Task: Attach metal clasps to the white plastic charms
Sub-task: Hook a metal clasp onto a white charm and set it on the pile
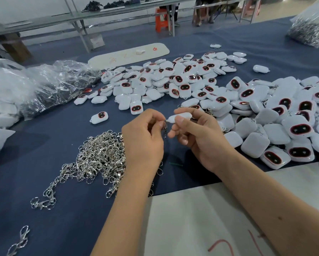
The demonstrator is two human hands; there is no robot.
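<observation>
Both hands up over the desk [66, 209], blue cloth on top. Right hand [197, 133] pinches a white charm [180, 116] between thumb and fingers, charm held roughly level with its small loop end pointing toward the left hand [144, 139]. Left hand fingers curled, thumb and forefinger pinching a metal clasp [165, 127] right at the charm's loop end; clasp hangs down between the two hands. Clasp and loop are touching or nearly so, can't tell if it's hooked through. Loose clasp pile [99, 156] lies on the cloth just left of the left wrist, partly under the forearm, with a few strays [42, 202] trailing toward the near-left corner. Bulk charm heap [173, 78] spreads behind the hands; second heap [284, 126] sits on the right side, a few of those showing metal bits between them. One single charm [99, 117] lies alone, left of the hands. Clear plastic bags [49, 84] far left, another bag [310, 26] far right. White sheet with red marks [192, 228] under the forearms at the near edge.
</observation>
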